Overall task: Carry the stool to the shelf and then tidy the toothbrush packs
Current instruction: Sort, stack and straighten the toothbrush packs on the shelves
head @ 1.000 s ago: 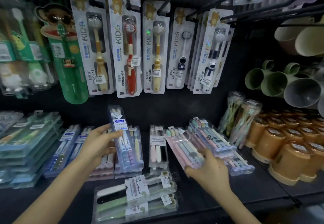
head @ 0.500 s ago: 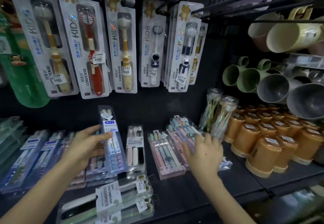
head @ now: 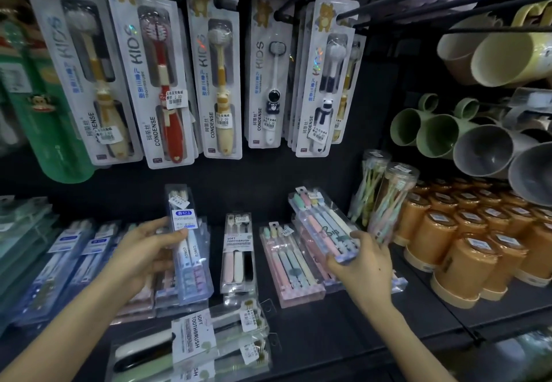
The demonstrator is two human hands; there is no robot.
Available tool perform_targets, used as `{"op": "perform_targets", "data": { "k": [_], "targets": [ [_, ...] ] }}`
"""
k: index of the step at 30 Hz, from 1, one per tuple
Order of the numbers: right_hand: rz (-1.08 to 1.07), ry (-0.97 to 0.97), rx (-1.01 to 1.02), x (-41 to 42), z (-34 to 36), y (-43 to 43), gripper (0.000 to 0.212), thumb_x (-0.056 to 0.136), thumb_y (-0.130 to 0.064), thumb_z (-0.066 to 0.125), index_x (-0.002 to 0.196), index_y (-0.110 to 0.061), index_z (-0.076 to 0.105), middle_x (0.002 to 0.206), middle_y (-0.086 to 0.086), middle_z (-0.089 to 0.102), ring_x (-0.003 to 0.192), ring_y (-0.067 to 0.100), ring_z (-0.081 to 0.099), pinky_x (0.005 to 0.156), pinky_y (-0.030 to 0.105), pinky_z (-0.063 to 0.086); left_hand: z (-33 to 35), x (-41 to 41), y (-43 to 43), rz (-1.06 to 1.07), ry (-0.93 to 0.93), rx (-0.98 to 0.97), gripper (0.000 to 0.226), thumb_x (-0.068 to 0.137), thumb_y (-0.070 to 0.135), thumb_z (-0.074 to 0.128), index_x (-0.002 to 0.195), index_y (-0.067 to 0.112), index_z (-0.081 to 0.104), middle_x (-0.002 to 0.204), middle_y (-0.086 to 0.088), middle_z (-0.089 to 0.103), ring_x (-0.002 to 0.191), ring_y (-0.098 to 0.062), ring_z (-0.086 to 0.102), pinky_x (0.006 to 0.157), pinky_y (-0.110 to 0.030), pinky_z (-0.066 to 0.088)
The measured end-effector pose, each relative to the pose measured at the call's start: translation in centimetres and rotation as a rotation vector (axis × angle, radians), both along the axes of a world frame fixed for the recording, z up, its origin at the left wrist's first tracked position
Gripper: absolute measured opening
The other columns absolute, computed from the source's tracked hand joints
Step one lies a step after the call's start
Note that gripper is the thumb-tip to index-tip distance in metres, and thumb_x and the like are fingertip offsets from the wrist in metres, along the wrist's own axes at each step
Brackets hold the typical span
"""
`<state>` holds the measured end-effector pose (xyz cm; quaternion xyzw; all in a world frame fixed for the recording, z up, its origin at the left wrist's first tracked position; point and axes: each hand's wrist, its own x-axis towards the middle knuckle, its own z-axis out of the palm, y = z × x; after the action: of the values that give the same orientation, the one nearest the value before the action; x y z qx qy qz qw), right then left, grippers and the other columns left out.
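Tidying: packs on the shelf (head: 328,337)
Left hand (head: 143,250): wrapped round blue pack (head: 186,247), thumb in front; held up, likely to stand it straight
Right hand (head: 364,265): pinching pastel pack (head: 322,226) at fingertips; lifted, maybe to stack neatly

Orange cups (head: 442,241) at right, green mugs (head: 433,139) above; grey mugs (head: 484,154), yellow mug (head: 507,59)

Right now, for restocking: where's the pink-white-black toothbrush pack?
Head view, centre: the toothbrush pack sits between the blue pack in the left hand and the pink pack.
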<state>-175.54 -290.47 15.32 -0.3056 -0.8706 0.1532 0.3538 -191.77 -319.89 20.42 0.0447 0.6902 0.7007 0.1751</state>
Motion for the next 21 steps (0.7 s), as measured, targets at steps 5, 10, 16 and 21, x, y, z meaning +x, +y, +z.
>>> {"op": "perform_targets", "data": {
  "k": [5, 10, 16, 21],
  "targets": [
    [0.154, 0.015, 0.043, 0.0, 1.0, -3.4, 0.061, 0.060, -0.029, 0.086, 0.110, -0.006, 0.060, 0.088, 0.009, 0.068, 0.095, 0.032, 0.057, 0.071, 0.032, 0.041, 0.6, 0.0, -3.6, 0.076, 0.000, -0.009, 0.037, 0.084, 0.006, 0.065, 0.120, 0.011, 0.057, 0.091, -0.013, 0.071, 0.073, -0.027, 0.065, 0.066, -0.037, 0.051],
    [0.265, -0.002, -0.028, -0.8, 2.8, -8.4, 0.066, 0.064, -0.032, 0.085, 0.121, -0.011, 0.058, 0.093, -0.001, 0.063, 0.098, 0.026, 0.056, 0.071, 0.027, 0.032, 1.2, -0.2, -9.3, 0.205, 0.024, -0.030, 0.024, 0.085, 0.004, 0.063, 0.107, 0.014, 0.059, 0.071, -0.004, 0.073, 0.057, -0.018, 0.068, 0.049, -0.027, 0.054],
    [0.375, -0.053, -0.103, -3.6, 3.5, -14.4, 0.068, 0.073, -0.045, 0.076, 0.130, -0.019, 0.049, 0.108, -0.003, 0.064, 0.101, 0.016, 0.055, 0.072, 0.024, 0.033, 1.8, -0.3, -14.2, 0.252, 0.039, -0.050, 0.020, 0.085, 0.005, 0.064, 0.097, 0.021, 0.063, 0.076, -0.004, 0.074, 0.071, -0.025, 0.068, 0.062, -0.035, 0.051],
    [0.305, -0.047, -0.024, -6.3, 3.7, -17.9, 0.070, 0.076, -0.053, 0.070, 0.129, -0.012, 0.051, 0.109, 0.002, 0.065, 0.103, 0.021, 0.057, 0.073, 0.024, 0.033, 2.3, 0.2, -15.4, 0.249, 0.038, -0.039, 0.018, 0.085, 0.006, 0.065, 0.090, 0.023, 0.062, 0.083, -0.009, 0.074, 0.075, -0.028, 0.067, 0.064, -0.036, 0.052]
  ]
}}
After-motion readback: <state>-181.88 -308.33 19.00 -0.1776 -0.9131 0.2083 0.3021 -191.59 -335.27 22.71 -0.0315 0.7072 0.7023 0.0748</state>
